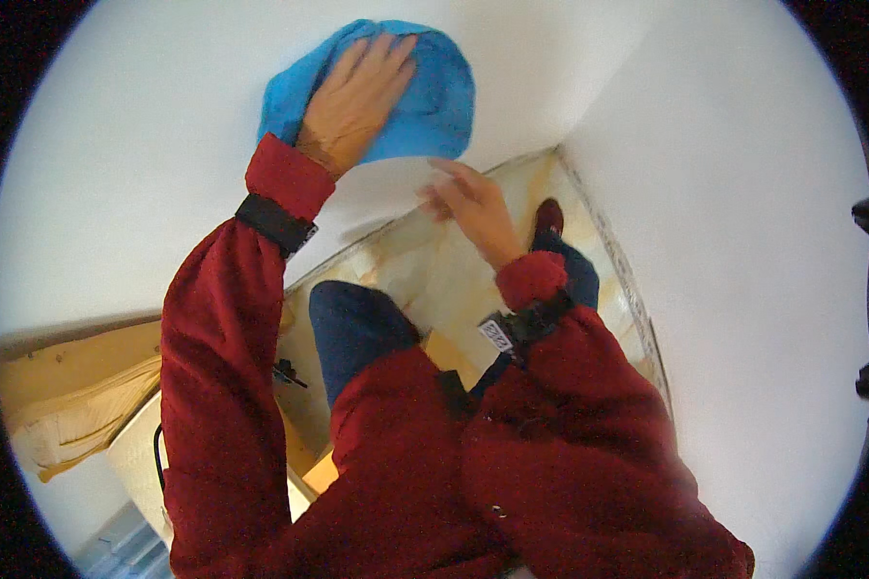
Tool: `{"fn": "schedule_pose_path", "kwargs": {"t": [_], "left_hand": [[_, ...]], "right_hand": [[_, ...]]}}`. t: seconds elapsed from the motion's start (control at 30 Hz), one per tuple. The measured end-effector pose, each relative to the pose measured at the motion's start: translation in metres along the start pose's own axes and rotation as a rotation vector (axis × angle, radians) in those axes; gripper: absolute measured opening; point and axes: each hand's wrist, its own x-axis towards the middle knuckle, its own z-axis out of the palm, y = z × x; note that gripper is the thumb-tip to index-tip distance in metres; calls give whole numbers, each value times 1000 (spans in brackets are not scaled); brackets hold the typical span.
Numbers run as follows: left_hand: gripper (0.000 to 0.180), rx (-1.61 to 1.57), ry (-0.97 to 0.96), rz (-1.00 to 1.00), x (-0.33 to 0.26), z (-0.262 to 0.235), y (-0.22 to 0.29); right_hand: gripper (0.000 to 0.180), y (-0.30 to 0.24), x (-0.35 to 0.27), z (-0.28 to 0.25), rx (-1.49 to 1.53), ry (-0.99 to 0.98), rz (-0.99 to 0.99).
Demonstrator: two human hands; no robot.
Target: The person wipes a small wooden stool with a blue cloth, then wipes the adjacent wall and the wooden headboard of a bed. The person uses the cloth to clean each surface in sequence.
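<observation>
A blue cloth [434, 101] lies spread against the white wall in front of me. My left hand [357, 101] rests flat on it, fingers stretched out and pointing up. Below the cloth's lower right edge, my right hand [468, 203] hangs apart from it in the air. Its fingers are loosely bent and a little blurred, and I see nothing in them. Red sleeves cover both my arms, with a dark strap around each forearm.
A second white wall [734, 241] meets the first at a corner on the right. Marbled floor tiles [434, 261] lie below, under my legs. At the lower left are a yellowish wooden edge [87, 357], wrapped material and a pale container [140, 454].
</observation>
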Motion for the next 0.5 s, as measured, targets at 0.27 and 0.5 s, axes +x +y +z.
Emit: {"fn": "schedule_pose_path", "kwargs": {"t": [0.27, 0.5], "left_hand": [[54, -224, -24, 2, 2, -60, -35], [58, 245, 302, -197, -52, -133, -120]], "right_hand": [[44, -74, 100, 57, 536, 157, 95], [28, -61, 124, 26, -116, 192, -24]]}}
